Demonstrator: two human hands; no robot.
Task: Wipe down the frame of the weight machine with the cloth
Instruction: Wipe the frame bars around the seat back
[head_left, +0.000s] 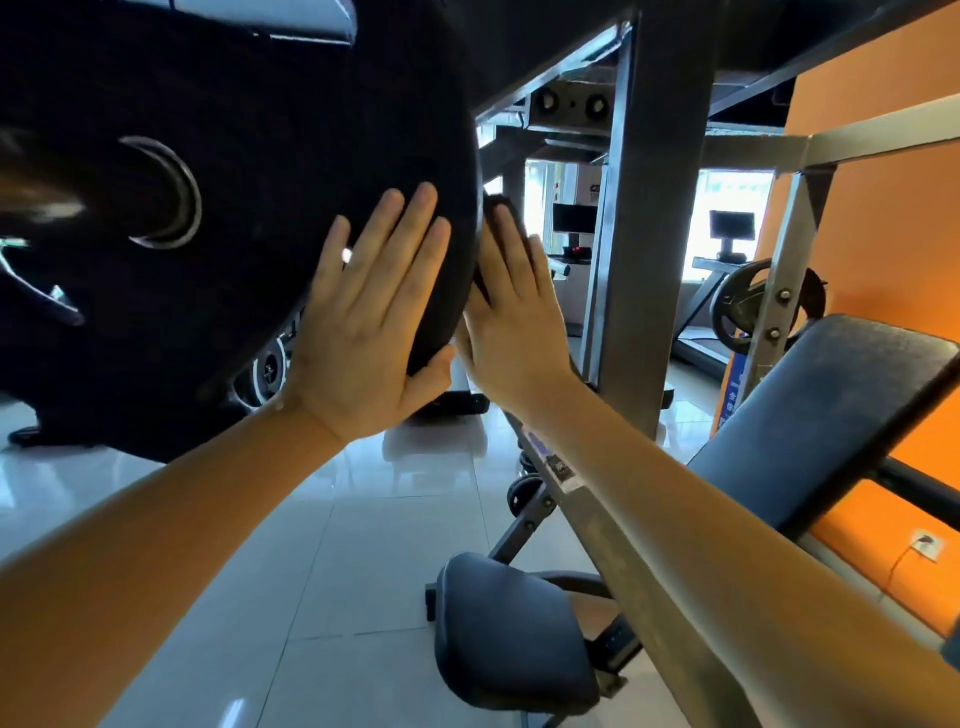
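A large black weight plate (249, 208) fills the upper left, mounted on a steel sleeve (171, 192). My left hand (374, 322) lies flat against the plate's face near its right rim, fingers straight. My right hand (514, 306) presses a dark cloth (501, 213) against the plate's rim from the right side, fingers straight; only the cloth's top edge shows above the fingertips. The machine's grey steel frame (660, 208) rises just right of my hands, and a slanted frame bar (639, 561) runs under my right forearm.
A black padded seat (509, 639) sits low in the middle and a padded backrest (821, 426) slants at right. An orange wall (883, 218) stands behind. Another loaded plate (748, 301) hangs on a rack at right. White floor tiles (337, 571) lie below.
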